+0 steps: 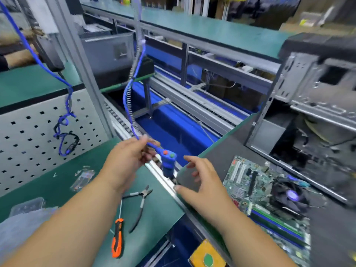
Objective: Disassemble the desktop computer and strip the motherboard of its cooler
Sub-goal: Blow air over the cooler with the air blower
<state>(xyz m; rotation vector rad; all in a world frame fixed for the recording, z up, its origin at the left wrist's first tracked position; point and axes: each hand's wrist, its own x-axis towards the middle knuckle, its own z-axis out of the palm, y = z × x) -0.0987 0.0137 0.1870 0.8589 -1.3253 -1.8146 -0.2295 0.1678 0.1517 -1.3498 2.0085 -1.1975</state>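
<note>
Left hand, centre of the frame, pinching the blue cable just above a hanging blue powered screwdriver with red and green buttons. Right hand, just right of it, spread wide and holding nothing, fingers reaching toward the tool body. Motherboard lying flat on the dark desk at lower right, black cooler on its right part, not yet removed. Emptied computer case standing at upper right. Orange-handled screwdriver and pliers resting at lower centre. Likely risks: tool swinging on its coiled cable and knocking the board, or bit slipping off a cooler screw and gouging traces.
</note>
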